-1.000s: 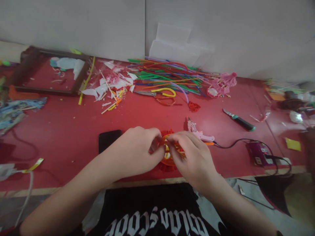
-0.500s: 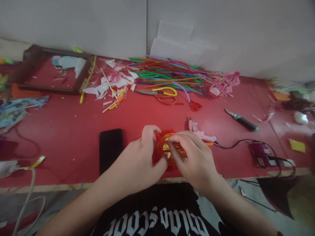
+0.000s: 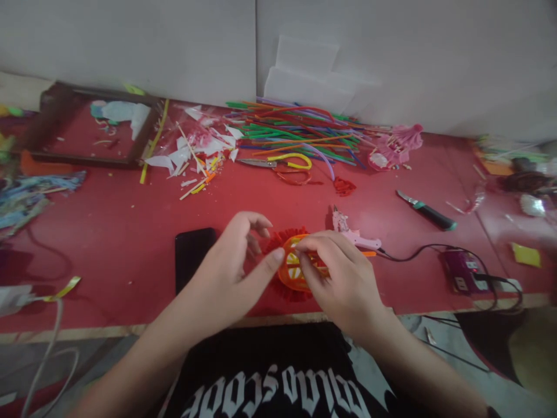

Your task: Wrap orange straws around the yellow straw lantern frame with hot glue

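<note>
Left hand (image 3: 232,266) is now opened wider, and by the table's (image 3: 130,249) front edge the probably light, bendy craft (image 3: 293,284), best rim-gripped, is pinched by the right hand (image 3: 343,270).

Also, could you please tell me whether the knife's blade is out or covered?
Out: the knife lies on the red table with its bare metal blade extending from the black-and-green handle.
</note>
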### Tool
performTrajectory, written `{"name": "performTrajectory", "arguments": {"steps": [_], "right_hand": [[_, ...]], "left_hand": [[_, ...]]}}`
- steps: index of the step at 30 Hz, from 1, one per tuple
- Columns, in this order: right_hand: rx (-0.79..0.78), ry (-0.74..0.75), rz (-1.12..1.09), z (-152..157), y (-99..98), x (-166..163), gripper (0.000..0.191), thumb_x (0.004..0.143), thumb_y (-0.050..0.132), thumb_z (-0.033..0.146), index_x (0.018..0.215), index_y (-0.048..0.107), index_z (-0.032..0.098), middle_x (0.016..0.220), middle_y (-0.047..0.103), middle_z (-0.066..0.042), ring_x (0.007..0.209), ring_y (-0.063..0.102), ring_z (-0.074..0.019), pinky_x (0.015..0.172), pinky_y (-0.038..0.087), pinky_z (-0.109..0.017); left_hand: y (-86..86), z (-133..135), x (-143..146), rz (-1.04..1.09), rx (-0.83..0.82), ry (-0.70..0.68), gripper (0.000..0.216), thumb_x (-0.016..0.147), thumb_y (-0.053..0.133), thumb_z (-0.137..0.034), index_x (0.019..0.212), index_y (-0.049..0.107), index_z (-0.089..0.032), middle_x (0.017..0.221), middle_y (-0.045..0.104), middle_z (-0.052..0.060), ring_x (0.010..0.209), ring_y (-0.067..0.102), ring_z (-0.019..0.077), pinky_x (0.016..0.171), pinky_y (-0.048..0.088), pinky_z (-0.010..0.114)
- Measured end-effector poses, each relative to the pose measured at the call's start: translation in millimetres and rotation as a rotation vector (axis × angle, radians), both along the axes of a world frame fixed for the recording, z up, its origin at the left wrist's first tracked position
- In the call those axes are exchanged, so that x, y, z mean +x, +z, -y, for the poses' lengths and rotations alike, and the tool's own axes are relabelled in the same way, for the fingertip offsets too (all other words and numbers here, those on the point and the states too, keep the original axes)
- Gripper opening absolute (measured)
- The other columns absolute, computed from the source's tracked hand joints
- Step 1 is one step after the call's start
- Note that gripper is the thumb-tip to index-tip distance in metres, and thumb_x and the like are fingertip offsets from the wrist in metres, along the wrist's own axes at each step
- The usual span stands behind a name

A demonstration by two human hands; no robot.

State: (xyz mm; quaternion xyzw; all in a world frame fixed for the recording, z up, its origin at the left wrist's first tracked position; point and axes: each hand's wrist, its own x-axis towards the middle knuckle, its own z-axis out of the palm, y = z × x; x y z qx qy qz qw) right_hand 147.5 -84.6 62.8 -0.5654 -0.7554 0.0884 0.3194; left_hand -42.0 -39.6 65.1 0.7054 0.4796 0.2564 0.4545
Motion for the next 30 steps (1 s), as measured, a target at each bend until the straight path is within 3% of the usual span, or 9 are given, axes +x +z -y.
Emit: {"name": "performTrajectory", "arguments": {"steps": [4,8,13,15,17,20,24,30], "right_hand": [[0.003,0.002,-0.001,-1,-1.8,-1,0.009,0.092,0.058,0.01,0.092,0.062,0.018,0.088,0.071,-0.004,0.083,0.065,-0.0174,0.078,0.051,-0.03],[0.015,0.015,-0.003,-1,-2.9,0,0.01,0.092,0.058,0.009,0.092,0.062,0.018,0.088,0.071,-0.004,0.083,0.065,-0.0174,0.078,0.051,-0.03],[0.028,0.025,-0.006,0,-2.9,2,0.01,0.092,0.058,0.009,0.094,0.063,0.018,0.088,0.072,-0.003,0.084,0.066,-0.0171,0.079,0.051,-0.03],[0.028,0.029,-0.01,0,-2.9,2,0.01,0.092,0.059,0.009,0.095,0.062,0.018,0.089,0.072,-0.004,0.084,0.066,-0.017,0.079,0.051,-0.03],[0.021,0.035,-0.012,-1,-2.5,2,0.009,0.093,0.059,0.01,0.095,0.062,0.018,0.089,0.072,-0.004,0.084,0.066,-0.0171,0.079,0.052,-0.03],[0.006,0.052,-0.004,-3,-1.2,1,0.011,0.093,0.057,0.009,0.097,0.062,0.017,0.09,0.073,-0.004,0.085,0.066,-0.0178,0.078,0.052,-0.031],[-0.017,0.084,0.01,-4,1.4,3,0.013,0.093,0.055,0.008,0.099,0.062,0.017,0.09,0.072,-0.005,0.083,0.065,-0.0186,0.077,0.053,-0.032],[-0.011,0.138,-0.023,-5,1.1,5,0.013,0.094,0.054,0.01,0.1,0.061,0.018,0.089,0.071,-0.005,0.082,0.065,-0.018,0.076,0.053,-0.032]], "left_hand": [[0.0,-16,-8,0.084,0.043,0.133,0.018,0.093,0.059,-0.034,0.105,0.06,-0.021,0.099,0.065,0.003,0.087,0.064,0.0137,0.075,0.051,0.024],[-6.9,-24,-8,0.05,0.094,0.155,0.01,0.091,0.059,-0.026,0.094,0.067,-0.021,0.088,0.066,0.001,0.08,0.062,0.0134,0.074,0.048,0.025],[-16.2,-26,-4,0.085,0.026,0.189,0.022,0.1,0.042,-0.031,0.103,0.062,-0.021,0.062,0.044,-0.004,0.056,0.043,0.0116,0.055,0.038,0.024],[-15.3,-27,-2,0.063,-0.043,0.11,0.025,0.101,0.043,-0.039,0.104,0.06,-0.021,0.062,0.045,-0.005,0.055,0.043,0.0112,0.053,0.037,0.024],[-10.6,-28,1,0.007,-0.095,-0.029,0.025,0.098,0.049,-0.043,0.097,0.061,-0.021,0.07,0.056,-0.004,0.061,0.05,0.011,0.056,0.04,0.023],[-0.6,-28,5,-0.06,-0.11,-0.169,0.02,0.094,0.053,-0.035,0.085,0.062,-0.02,0.079,0.064,-0.003,0.069,0.058,0.0114,0.061,0.043,0.023],[4.9,-24,7,-0.091,-0.119,-0.193,0.011,0.088,0.052,-0.022,0.082,0.06,-0.02,0.077,0.065,-0.004,0.071,0.06,0.0128,0.064,0.044,0.025],[-9.6,-15,3,0.114,-0.254,-0.173,0.008,0.087,0.053,-0.017,0.095,0.054,-0.02,0.091,0.064,-0.001,0.083,0.063,0.0139,0.074,0.052,0.028]]}}
